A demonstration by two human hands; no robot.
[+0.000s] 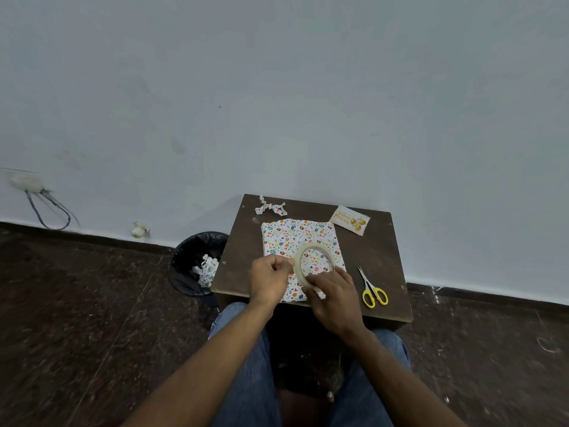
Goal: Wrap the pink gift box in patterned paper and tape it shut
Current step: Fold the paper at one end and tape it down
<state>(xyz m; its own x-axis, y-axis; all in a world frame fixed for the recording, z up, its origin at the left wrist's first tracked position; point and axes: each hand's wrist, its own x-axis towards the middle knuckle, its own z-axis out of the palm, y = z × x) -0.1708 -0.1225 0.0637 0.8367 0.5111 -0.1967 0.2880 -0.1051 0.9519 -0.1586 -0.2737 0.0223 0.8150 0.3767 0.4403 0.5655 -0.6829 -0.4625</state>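
Both hands [270, 280] [334, 292] hold tape roll [314, 264] above wrapped box [289, 235].

- You faced a plain pale wall [277, 87].
- Dark speckled floor [77, 303] lay below.
- A black-lined bin [187, 272] stood beside your brown worktop [369, 257].

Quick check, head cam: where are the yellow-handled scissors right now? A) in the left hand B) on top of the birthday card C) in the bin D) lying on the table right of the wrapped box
D: the scissors lie flat on the table, to the right of the wrapped box, with neither hand touching them; the right hand holds the tape roll.
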